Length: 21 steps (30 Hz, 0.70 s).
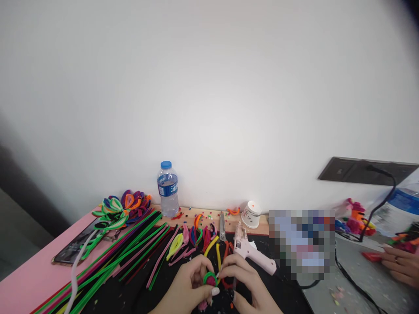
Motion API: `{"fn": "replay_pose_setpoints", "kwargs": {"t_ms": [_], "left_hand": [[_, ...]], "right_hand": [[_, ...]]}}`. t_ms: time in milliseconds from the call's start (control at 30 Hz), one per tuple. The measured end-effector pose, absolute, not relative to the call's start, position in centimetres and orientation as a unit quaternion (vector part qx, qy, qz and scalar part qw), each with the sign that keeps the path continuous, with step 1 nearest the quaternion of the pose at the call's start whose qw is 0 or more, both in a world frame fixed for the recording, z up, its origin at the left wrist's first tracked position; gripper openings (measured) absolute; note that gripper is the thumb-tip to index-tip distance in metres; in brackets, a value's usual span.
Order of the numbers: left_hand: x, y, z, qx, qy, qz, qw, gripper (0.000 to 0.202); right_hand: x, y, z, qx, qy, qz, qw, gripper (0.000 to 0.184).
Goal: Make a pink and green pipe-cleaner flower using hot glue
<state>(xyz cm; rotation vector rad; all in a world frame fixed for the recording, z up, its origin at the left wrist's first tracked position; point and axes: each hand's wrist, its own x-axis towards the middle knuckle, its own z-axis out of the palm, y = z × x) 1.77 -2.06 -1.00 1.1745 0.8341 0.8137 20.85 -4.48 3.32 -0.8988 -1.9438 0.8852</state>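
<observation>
My left hand (194,283) pinches a small round coil of green pipe cleaner (210,276) with a dark pink centre. Close on its right is my right hand (245,283), its fingers curled in and the index fingertip at the coil's edge. What lies between its thumb and fingers is too small to make out. Yellow pipe cleaner pieces (218,255) and bent red-orange ones lie just beyond the hands. Past them, several looped pipe cleaner pieces (176,245) in yellow, pink and mixed colours rest on the black mat (134,294).
A pale pink glue gun (253,253), scissors (222,226), an upturned paper cup (251,214) and a water bottle (168,192) stand or lie beyond. Long pipe cleaners (108,266), a phone (77,244) and pipe cleaner flowers (114,209) are left. Another person's hand (401,264) is far right.
</observation>
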Motion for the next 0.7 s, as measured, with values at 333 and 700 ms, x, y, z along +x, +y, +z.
{"fn": "replay_pose_setpoints", "kwargs": {"t_ms": [333, 700], "left_hand": [[1.81, -2.04, -1.02, 0.521, 0.374, 0.362, 0.676, 0.019], [1.74, -2.14, -0.84, 0.525, 0.374, 0.358, 0.675, 0.019]], "right_hand": [[20.81, -4.67, 3.57, -0.363, -0.766, 0.346, 0.404, 0.037], [20.81, -4.5, 3.39, -0.357, -0.771, 0.338, 0.406, 0.039]]}}
